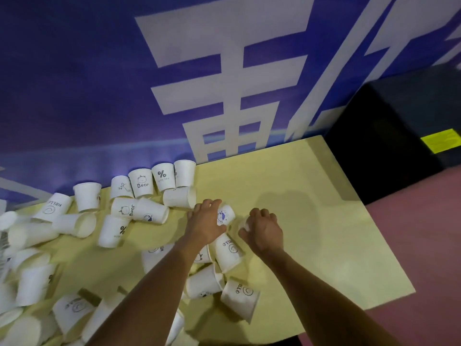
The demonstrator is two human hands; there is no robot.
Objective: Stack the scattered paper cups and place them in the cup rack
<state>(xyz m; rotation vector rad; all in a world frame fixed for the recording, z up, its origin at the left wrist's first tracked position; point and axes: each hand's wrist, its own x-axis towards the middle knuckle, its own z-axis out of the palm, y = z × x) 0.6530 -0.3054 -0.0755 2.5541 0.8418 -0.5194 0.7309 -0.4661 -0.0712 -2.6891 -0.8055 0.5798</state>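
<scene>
Several white printed paper cups lie scattered over the left half of a pale yellow table (311,196), some upright, some tipped. My left hand (205,223) grips a cup with a blue emblem (225,215) near the table's middle. Just to the right, my right hand (264,229) curls round another white cup (245,224), mostly hidden under the fingers. A cup marked HELLO (228,250) lies on its side right below both hands. No cup rack shows in this view.
A row of upright cups (159,178) stands along the back edge against a blue wall banner (99,83). A black box (399,136) stands beyond the table's right corner. The right half of the table holds no cups.
</scene>
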